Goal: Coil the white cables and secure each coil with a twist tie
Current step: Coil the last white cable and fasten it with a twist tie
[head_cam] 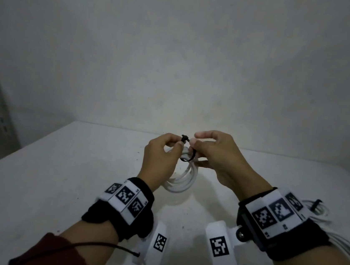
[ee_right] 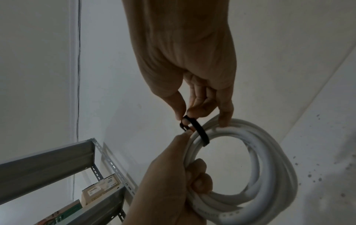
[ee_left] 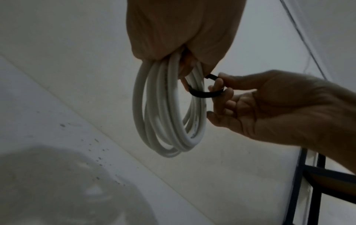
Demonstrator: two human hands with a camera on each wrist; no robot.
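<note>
The left hand [head_cam: 159, 159] grips a white coil [head_cam: 183, 177] of cable, its fingers curled round the bundle so the loops stay stacked and hang free below it, clear of the table [head_cam: 44, 182]. That same hand pinches one end of the black tie [head_cam: 186, 153] between thumb and fingertip, just above the coil, seemingly to keep that end still while the other is worked. The right hand [head_cam: 217, 156], close beside the left and nearly touching it, pinches the other part of the tie between thumb and forefinger; from the right wrist view its little finger rests on the top of the coil, probably to steady it. The tie already passes round the bundle as a dark band [ee_right: 200, 132] beneath the right fingertips, so the loops are gathered there, but the ends do not look closed yet. The step in hand appears to be fastening the tie. Behind the right wrist, more white cables [head_cam: 321, 216] lie on the table with another black tie near them; whether those are finished is hard to tell. A metal shelf [ee_right: 57, 167] stands off beyond the left hand.
</note>
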